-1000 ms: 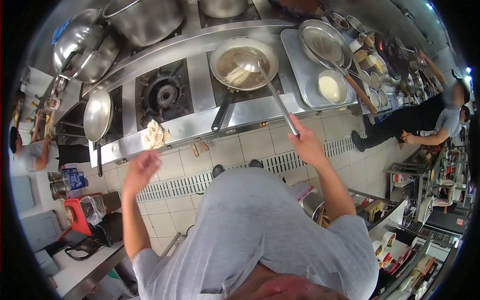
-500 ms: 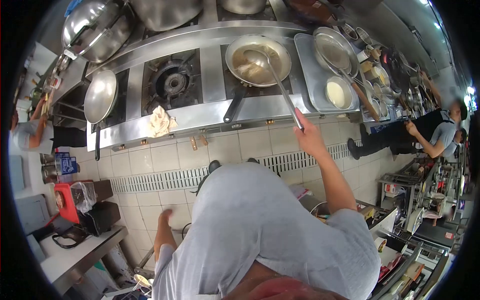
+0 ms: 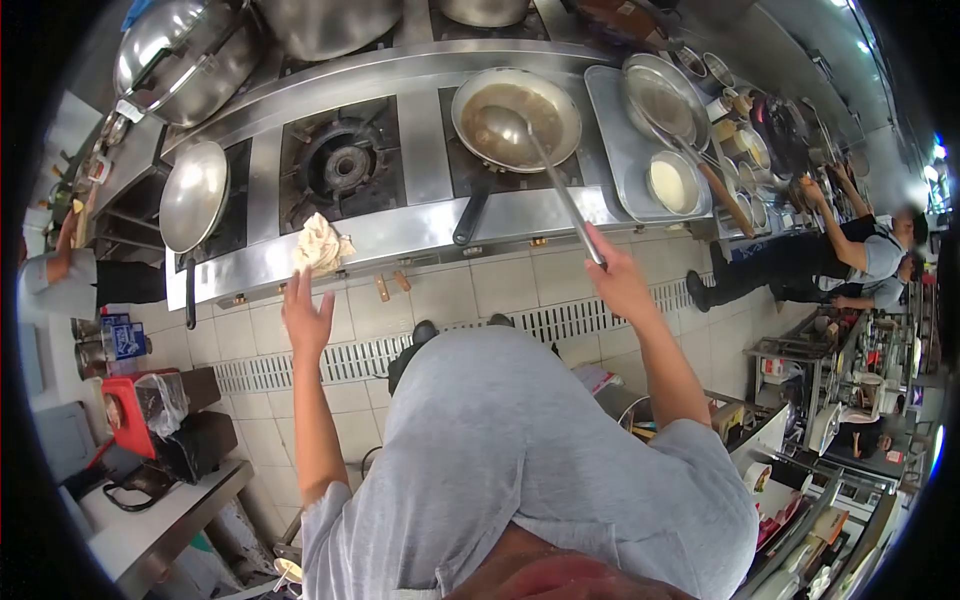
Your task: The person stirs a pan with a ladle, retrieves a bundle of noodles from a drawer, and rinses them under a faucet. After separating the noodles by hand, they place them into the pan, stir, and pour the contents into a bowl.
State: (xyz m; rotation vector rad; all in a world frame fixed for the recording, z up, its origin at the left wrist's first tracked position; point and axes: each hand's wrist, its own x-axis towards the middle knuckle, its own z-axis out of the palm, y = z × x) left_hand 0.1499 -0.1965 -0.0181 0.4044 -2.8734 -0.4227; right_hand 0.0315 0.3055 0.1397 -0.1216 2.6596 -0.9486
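My right hand [image 3: 617, 279] grips the end of a long steel ladle [image 3: 545, 170]. The ladle's bowl rests in a wok [image 3: 517, 104] of brownish liquid on the right burner. My left hand [image 3: 308, 316] is raised with fingers spread and holds nothing. It is just below a crumpled beige cloth [image 3: 321, 246] that lies on the front ledge of the steel stove [image 3: 400, 232]. An unlit burner [image 3: 346, 168] sits behind the cloth.
An empty wok [image 3: 194, 198] stands at the left of the stove, with big pots [image 3: 190, 55] behind it. A tray [image 3: 624, 150] with a strainer and a bowl of pale sauce [image 3: 671, 184] is at the right. Other people work far right [image 3: 850, 255] and far left [image 3: 62, 283]. A floor drain grate [image 3: 560, 325] runs along the tiles.
My left hand dropped low beside my body, then rose again to just under the cloth. My right hand kept hold of the ladle in the wok.
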